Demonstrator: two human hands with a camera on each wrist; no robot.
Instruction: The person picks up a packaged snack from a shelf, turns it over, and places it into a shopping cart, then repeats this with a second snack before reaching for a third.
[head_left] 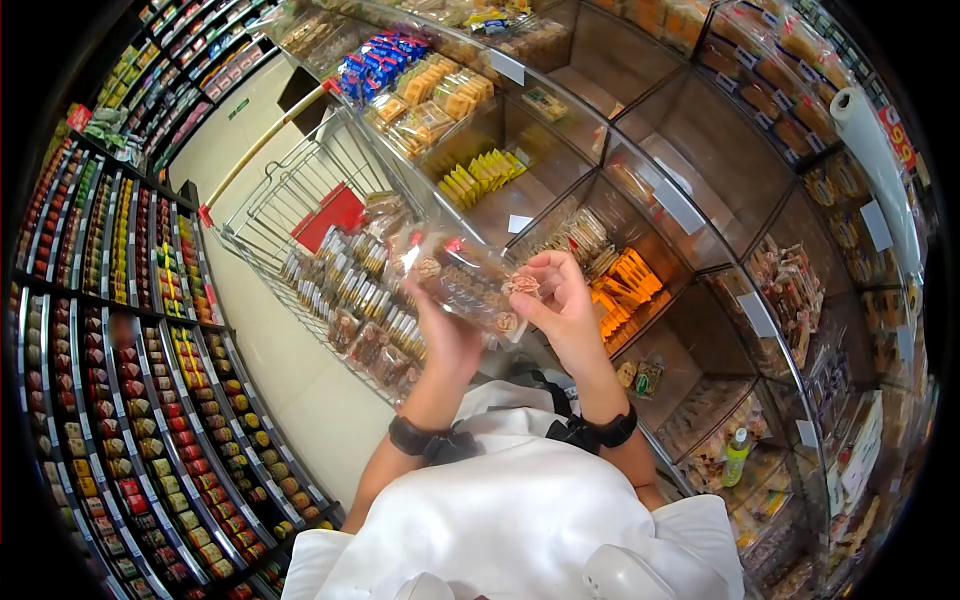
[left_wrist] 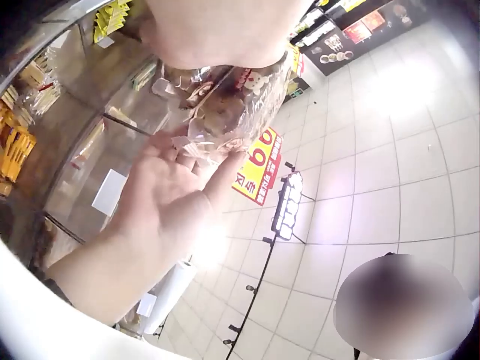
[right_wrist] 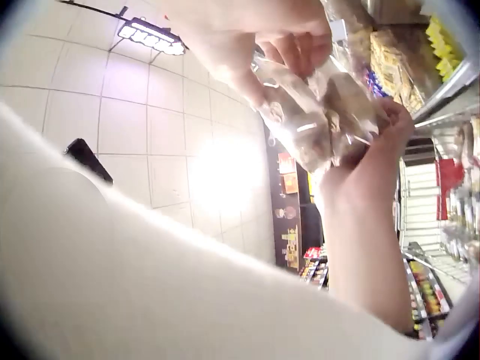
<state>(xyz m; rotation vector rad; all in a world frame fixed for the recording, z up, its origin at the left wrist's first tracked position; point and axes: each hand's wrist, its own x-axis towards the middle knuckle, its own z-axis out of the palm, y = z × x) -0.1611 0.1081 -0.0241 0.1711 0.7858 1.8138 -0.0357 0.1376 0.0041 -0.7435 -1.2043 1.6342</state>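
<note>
A clear plastic bag [head_left: 465, 285] of brown items is held up between both hands in front of the white shirt. The left hand [head_left: 447, 338] grips its left side from below, thumb and fingers round it. At the bag's right end, the right hand [head_left: 560, 312] pinches the gathered plastic beside a pinkish-brown patch. The left wrist view shows the bag [left_wrist: 232, 105] with a small printed bear, the right hand [left_wrist: 161, 199] at its edge. From the right wrist, the left hand [right_wrist: 367, 165] appears under the bag [right_wrist: 322, 120].
A shopping cart [head_left: 290, 215] with many packets and a red panel stands ahead on the left. Clear-fronted bins [head_left: 550, 130] of packaged snacks run along the right. Shelves of jars and cans [head_left: 150, 400] line the left. A plastic bag roll [head_left: 875, 165] hangs at the far right.
</note>
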